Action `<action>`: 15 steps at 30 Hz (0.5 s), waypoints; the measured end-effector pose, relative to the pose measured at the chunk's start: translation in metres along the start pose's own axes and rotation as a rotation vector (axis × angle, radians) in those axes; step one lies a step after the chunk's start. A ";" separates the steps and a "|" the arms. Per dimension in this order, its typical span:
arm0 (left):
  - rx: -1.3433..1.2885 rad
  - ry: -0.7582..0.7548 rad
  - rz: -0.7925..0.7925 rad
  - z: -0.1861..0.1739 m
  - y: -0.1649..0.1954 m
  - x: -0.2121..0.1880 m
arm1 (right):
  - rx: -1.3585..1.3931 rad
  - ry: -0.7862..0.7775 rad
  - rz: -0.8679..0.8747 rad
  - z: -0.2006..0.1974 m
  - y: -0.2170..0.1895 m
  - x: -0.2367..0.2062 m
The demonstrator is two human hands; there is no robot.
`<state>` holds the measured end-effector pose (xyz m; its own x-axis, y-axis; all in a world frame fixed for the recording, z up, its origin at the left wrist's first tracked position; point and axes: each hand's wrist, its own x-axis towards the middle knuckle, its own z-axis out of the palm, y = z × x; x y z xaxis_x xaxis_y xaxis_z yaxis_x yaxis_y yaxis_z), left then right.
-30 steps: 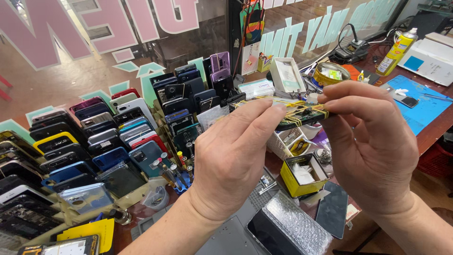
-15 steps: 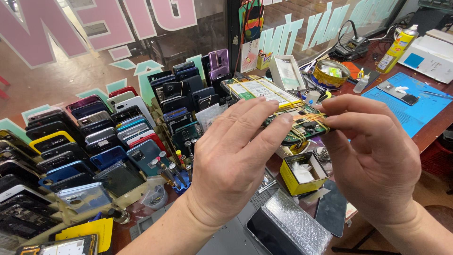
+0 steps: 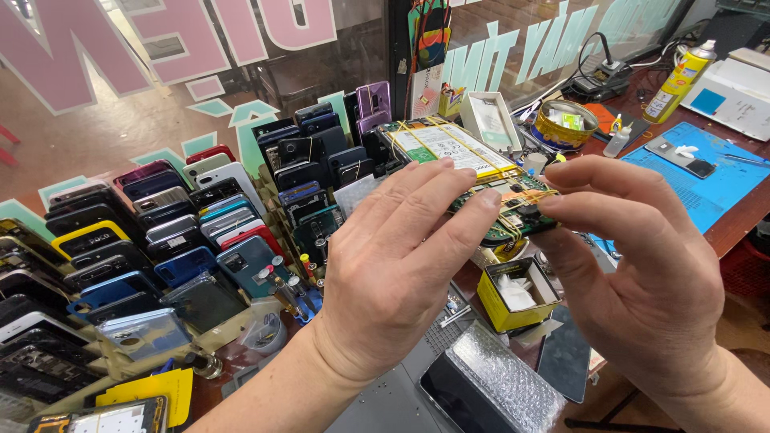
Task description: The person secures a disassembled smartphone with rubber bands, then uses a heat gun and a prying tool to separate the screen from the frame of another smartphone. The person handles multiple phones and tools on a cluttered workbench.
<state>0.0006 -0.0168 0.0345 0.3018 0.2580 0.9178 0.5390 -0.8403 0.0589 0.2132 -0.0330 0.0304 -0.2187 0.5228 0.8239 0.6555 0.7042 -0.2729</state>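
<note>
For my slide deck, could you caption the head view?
Both hands, left and right, hold a rubber-banded phone assembly above a yellow box.

A single head-worn camera looks steeply down and forward from close above the cluttered wooden desk (image 3: 742,220), both hands filling the near foreground, with racks of upright phones (image 3: 160,232) left and a lettered shop window beyond.
</note>
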 end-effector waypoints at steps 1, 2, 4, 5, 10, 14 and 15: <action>-0.010 0.000 -0.002 0.000 0.000 0.000 | -0.011 0.004 0.002 0.000 0.000 -0.001; -0.018 0.000 -0.004 0.000 0.000 0.000 | -0.020 0.004 -0.002 0.000 0.001 -0.001; -0.026 0.001 -0.005 0.000 0.000 0.001 | -0.023 0.005 -0.008 0.001 0.001 -0.002; -0.026 0.001 -0.003 0.000 0.000 0.001 | -0.020 0.005 -0.010 0.001 0.001 -0.002; -0.032 0.009 -0.016 0.003 -0.001 -0.002 | -0.039 -0.011 -0.016 0.002 -0.001 0.000; -0.041 0.013 -0.023 0.006 -0.002 -0.007 | -0.027 -0.049 0.029 0.001 -0.002 0.003; -0.038 0.012 -0.022 0.007 -0.003 -0.008 | -0.015 -0.063 0.047 0.001 -0.002 0.004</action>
<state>0.0018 -0.0130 0.0238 0.2807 0.2710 0.9207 0.5148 -0.8522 0.0939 0.2104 -0.0322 0.0340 -0.2317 0.5848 0.7774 0.6769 0.6708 -0.3029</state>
